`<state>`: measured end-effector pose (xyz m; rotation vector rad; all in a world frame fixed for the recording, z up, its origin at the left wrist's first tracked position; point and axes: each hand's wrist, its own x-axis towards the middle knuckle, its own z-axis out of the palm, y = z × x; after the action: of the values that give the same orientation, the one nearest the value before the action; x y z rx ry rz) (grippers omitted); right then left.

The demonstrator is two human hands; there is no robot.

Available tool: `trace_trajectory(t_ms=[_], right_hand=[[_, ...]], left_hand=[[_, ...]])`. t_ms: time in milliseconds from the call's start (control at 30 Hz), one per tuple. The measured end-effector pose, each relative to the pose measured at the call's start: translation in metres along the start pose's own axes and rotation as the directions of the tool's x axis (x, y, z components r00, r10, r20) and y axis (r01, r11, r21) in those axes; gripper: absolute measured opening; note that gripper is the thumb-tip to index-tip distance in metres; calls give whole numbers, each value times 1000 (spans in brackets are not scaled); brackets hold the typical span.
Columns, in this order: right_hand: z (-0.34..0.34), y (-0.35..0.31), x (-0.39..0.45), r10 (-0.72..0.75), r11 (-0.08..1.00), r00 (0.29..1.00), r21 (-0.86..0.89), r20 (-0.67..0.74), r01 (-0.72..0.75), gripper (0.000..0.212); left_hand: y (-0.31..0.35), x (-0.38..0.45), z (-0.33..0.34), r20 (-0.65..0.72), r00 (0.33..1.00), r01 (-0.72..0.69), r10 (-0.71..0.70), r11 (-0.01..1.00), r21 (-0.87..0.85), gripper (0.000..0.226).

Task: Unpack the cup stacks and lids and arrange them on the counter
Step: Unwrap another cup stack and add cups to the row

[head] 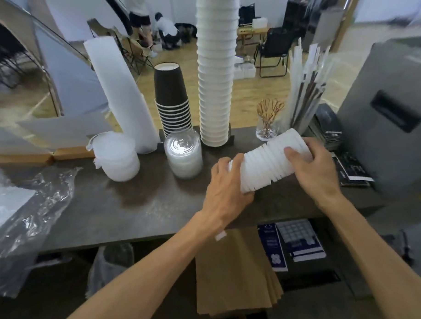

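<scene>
Both the left hand [225, 182] and right hand [311, 163] grip a tilted stack of white lids [269, 166] from either end above the desk [134, 205], apparently keeping it together before placement.

tall white cup stack [214, 71] cut off at top edge; grey machine [389, 119] clipped right; background people blurred.

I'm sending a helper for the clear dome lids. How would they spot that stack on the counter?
Find the tall white cup tower at the dark counter's back edge. Just left of its base, before the black cups, stands the clear lid stack: see-through and ribbed, unlike the bagged cloudy white lids further left.
</scene>
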<state>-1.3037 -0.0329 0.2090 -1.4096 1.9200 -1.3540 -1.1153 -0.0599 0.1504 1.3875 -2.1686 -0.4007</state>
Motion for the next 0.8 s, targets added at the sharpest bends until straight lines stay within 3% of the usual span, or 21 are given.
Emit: trace_trajectory(t_ms=[167,267,367,467,633,800], right_hand=[[4,-39,21,-298,939,954,-167,36,300,45],[22,-56,32,-388,882,917,-253,86,397,59],[38,-56,42,-342,912,935,-207,91,354,82],[48,-51,49,-282,946,955,-142,85,292,101],[61,-36,56,-228,969,972,-78,63,233,109],[59,-35,54,-269,959,963,-92,7,269,112]], left_hand=[[13,20,10,-61,987,120,-147,940,-320,93],[11,38,20,-79,964,178,-254,837,-518,88],[4,55,27,-83,948,188,-308,748,-636,92],[0,68,31,-88,951,165,-295,728,-666,95],[-9,81,39,-109,957,138,-271,747,-650,89],[-5,86,33,-109,969,110,-220,787,-606,91]])
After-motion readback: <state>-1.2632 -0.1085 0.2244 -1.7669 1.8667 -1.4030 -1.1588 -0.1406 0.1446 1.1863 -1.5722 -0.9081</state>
